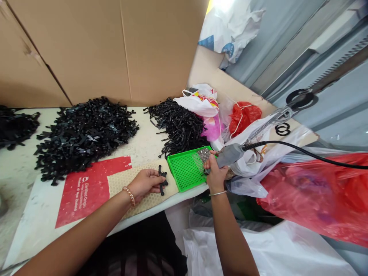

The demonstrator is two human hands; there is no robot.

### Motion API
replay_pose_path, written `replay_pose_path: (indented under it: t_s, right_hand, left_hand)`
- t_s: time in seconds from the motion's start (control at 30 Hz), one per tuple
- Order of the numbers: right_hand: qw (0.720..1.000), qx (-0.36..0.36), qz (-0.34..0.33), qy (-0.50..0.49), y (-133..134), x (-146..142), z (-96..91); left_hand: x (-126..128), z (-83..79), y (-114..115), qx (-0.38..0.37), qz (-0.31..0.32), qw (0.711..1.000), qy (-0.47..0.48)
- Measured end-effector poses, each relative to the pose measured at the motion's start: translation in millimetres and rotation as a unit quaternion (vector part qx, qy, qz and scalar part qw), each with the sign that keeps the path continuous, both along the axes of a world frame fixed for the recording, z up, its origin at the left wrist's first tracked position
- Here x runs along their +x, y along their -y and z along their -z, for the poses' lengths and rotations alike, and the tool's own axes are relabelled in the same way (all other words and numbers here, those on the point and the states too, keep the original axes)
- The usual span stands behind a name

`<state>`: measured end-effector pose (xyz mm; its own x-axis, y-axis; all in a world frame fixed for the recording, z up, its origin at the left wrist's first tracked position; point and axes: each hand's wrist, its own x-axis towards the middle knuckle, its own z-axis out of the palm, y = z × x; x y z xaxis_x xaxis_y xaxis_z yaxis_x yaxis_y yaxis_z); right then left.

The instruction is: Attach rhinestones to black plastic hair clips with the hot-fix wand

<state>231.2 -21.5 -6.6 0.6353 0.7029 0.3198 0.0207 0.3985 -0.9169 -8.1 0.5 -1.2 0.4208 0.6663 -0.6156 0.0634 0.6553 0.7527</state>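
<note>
My left hand (146,183) rests on a beige honeycomb mat (120,180), its fingers curled over a few small black plastic pieces (162,180). My right hand (215,174) is closed round the grey handle of a corded tool (230,154), whose tip points at a green perforated tray (185,170). A small heap of silvery studs (204,154) lies in the tray's far right corner. The tool's black cable (301,150) runs off to the right.
Large piles of black plastic pieces (83,134) (178,124) cover the white table, with another at the far left (14,126). A red printed sheet (86,188) lies under the mat. Cardboard (100,46) stands behind. White and red plastic bags (313,191) crowd the right side.
</note>
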Motion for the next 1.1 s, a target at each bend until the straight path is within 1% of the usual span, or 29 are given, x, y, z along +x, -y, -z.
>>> replay_pose_path:
  t_s: [0.23, 0.47, 0.73, 0.93, 1.03, 1.1]
  right_hand:
    - [1.0, -0.006, -0.021, 0.003, 0.9, 2.1, 0.8]
    - [1.0, -0.013, -0.017, 0.02, 2.1, 3.4, 1.5]
    - [1.0, -0.004, -0.022, 0.018, 2.7, 2.3, -0.5]
    - [1.0, -0.023, -0.015, 0.007, 1.2, 1.2, 0.4]
    - [1.0, -0.015, -0.01, -0.001, 1.3, 0.3, -6.4]
    - [1.0, 0.008, -0.004, -0.021, 2.2, -3.7, -18.3]
  left_hand:
    - [0.4, -0.4, 0.6, -0.007, -0.011, 1.0, 0.002]
    - [0.2, 0.9, 0.5, -0.004, -0.011, 1.0, 0.006]
    - [0.8, -3.9, 0.6, -0.01, -0.012, 1.0, -0.003]
    - [1.4, -3.5, 0.6, -0.004, -0.011, 1.0, 0.001]
    - [2.5, -4.3, 0.7, 0.0, -0.009, 1.0, 0.002]
    - [3.5, -4.3, 0.4, -0.002, -0.008, 1.0, 0.001]
